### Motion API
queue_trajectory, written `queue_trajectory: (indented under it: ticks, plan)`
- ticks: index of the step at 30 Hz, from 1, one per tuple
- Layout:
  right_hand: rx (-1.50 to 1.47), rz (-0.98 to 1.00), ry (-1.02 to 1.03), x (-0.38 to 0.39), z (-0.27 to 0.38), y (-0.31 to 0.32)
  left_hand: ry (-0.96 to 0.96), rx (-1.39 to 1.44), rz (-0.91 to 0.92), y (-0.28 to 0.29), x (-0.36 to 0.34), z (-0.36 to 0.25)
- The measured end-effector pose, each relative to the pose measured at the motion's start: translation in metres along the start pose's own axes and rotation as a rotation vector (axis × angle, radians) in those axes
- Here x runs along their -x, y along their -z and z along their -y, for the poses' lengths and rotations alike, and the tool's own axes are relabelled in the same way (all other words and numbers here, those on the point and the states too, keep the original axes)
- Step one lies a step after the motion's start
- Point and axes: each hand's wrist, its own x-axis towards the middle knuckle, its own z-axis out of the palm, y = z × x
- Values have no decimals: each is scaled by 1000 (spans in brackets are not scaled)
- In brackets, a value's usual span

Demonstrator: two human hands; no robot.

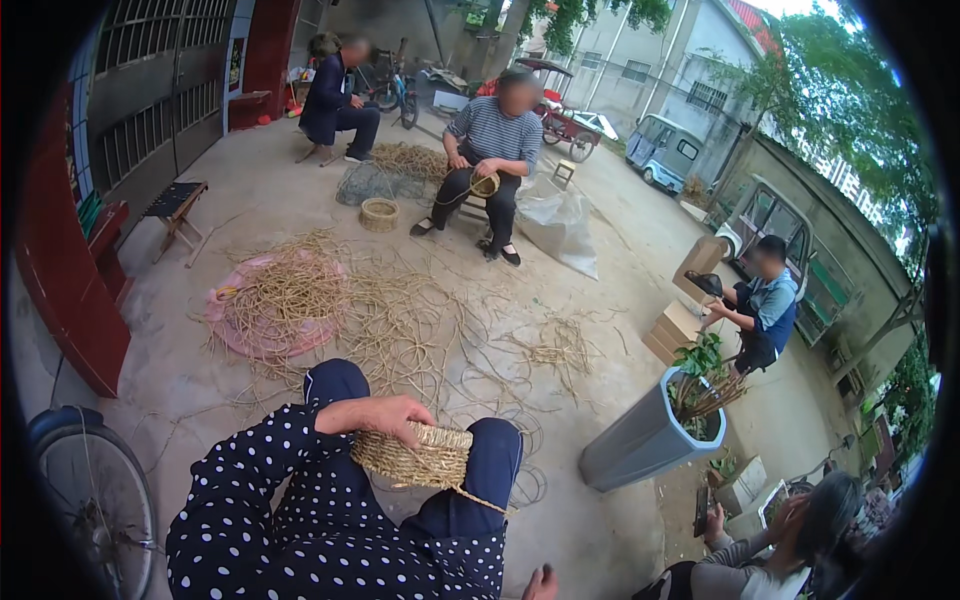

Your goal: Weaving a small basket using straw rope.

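A woven straw basket point(430, 460) rests on my knees, with my left hand point(390, 420) closed over its upper rim, thumb and fingers gripping the weave. A twisted straw cord point(485, 500) trails from the basket's lower right across my right thigh. Low at the bottom edge, beside that thigh and apart from the basket, my right hand point(540, 585) is mostly cut off by the frame; a small dark shape shows at its tip, and I cannot make out whether it holds anything. Loose straw cords point(400, 330) spread over the ground beyond my knees, heaped on a pink sheet point(230, 320).
Two seated people point(505, 140) point(330, 105) work farther back. Another person point(770, 310) sits by cardboard boxes point(668, 335); someone point(790, 540) is at lower right. A tall grey planter point(630, 440) stands right of me, a bicycle wheel point(90, 500) left. Vehicles point(660, 150) line the lane.
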Motion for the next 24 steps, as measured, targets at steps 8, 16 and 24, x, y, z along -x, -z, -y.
queue_trajectory:
  ticks: [8, 16, 24]
  plan:
    - [-35, 319, 743, 2, 369, -25, -76, 37, -18, -4, 2, 9]
    - [358, 373, 814, 9, 367, -50, -93, -96, -88, 1, 16, 3]
    - [816, -441, 689, -110, 374, 117, -99, 151, -82, 4, 8, 4]
